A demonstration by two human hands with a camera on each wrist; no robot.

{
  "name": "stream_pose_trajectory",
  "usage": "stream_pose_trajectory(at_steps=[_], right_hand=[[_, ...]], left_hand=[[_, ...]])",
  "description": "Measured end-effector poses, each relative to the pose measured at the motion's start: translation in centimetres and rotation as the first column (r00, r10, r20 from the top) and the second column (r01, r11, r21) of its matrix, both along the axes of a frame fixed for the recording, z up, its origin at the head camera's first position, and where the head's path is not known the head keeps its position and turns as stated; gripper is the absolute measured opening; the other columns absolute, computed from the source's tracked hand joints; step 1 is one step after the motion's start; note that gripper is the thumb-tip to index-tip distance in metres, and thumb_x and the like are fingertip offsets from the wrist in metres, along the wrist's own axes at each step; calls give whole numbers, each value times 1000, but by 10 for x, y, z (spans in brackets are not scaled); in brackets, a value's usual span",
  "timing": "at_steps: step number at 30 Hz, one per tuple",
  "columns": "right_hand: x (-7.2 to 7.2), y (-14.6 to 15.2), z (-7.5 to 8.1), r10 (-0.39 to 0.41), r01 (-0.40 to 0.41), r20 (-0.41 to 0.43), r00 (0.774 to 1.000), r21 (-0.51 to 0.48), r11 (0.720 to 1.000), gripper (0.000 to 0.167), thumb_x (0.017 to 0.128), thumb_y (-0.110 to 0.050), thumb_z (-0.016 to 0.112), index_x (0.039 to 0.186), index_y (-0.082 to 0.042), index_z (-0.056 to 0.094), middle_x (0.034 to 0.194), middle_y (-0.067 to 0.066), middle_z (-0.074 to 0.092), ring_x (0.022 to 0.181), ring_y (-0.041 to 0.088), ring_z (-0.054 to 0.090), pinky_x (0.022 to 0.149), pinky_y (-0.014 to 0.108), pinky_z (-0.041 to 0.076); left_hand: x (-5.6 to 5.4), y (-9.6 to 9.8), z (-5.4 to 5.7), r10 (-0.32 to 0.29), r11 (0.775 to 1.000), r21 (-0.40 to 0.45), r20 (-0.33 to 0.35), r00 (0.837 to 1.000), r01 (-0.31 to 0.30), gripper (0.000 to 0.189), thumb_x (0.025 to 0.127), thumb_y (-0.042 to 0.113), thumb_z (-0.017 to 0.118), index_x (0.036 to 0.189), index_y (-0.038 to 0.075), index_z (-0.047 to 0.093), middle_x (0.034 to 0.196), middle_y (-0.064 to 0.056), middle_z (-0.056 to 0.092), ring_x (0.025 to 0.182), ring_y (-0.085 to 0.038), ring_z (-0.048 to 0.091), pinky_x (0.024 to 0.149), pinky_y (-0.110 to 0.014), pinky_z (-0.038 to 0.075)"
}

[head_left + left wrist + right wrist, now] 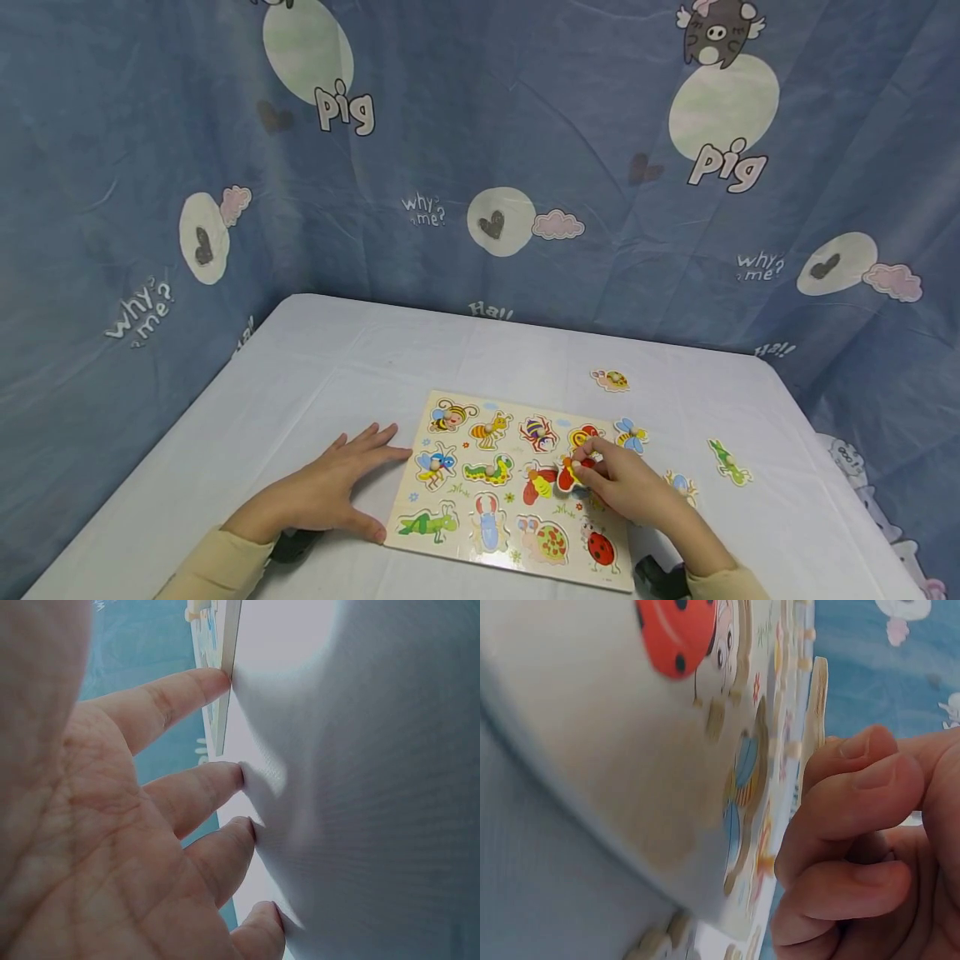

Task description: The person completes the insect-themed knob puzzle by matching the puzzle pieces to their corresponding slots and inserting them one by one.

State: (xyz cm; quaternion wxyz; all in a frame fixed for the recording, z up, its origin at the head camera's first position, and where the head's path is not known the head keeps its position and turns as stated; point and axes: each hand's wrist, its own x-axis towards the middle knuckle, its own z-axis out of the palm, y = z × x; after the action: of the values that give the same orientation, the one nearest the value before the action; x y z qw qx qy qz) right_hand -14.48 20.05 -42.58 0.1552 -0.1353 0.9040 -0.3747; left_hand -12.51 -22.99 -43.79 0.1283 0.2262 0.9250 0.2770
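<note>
A wooden insect puzzle board [463, 542] lies on the white table. My left hand [330, 487] rests at its left side with fingers spread, thumb near the lower left corner. In the left wrist view, one fingertip touches the board's edge [227, 712] and the other fingertips rest on the cloth. Over the board's right half, my right hand [626, 482] pinches a red and yellow butterfly piece [566, 477]. The piece is tilted, beside the printed red butterfly recess [538, 485]. From the right wrist the piece [819, 705] appears nearly edge-on, partly behind curled fingers [855, 795].
Loose pieces lie beyond and right of the board: a snail [611, 381], a blue-winged bee [632, 435], a green grasshopper [727, 463], and a light blue beetle [680, 485] partly behind the right forearm. Several knobbed pieces sit in the board. A patterned blue curtain [420, 267] stands behind.
</note>
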Motion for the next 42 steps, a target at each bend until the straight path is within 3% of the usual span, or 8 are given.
stream_pose_trajectory(at_steps=[18,42], right_hand=[[-2,-26,-2,122,-123,-12,992,-11,992,18,110,-27,63,114,-10,62,54,-6,48,45,8,41,43,22,35],[-2,-38,-5,159,-158,-12,987,46,986,13,108,-28,66,109,-15,64,57,-5,51,46,9,44,44,23,37]], left_hand=[[1,1,2,3,1000,-3,1,1000,-3,108,61,51,101,155,22,57,176,-19,32,164,-51,21,125,-83,13],[1,1,1,10,1000,-14,6,1000,-10,108,61,52,101,155,22,57,176,-19,32,165,-50,20,125,-82,12]])
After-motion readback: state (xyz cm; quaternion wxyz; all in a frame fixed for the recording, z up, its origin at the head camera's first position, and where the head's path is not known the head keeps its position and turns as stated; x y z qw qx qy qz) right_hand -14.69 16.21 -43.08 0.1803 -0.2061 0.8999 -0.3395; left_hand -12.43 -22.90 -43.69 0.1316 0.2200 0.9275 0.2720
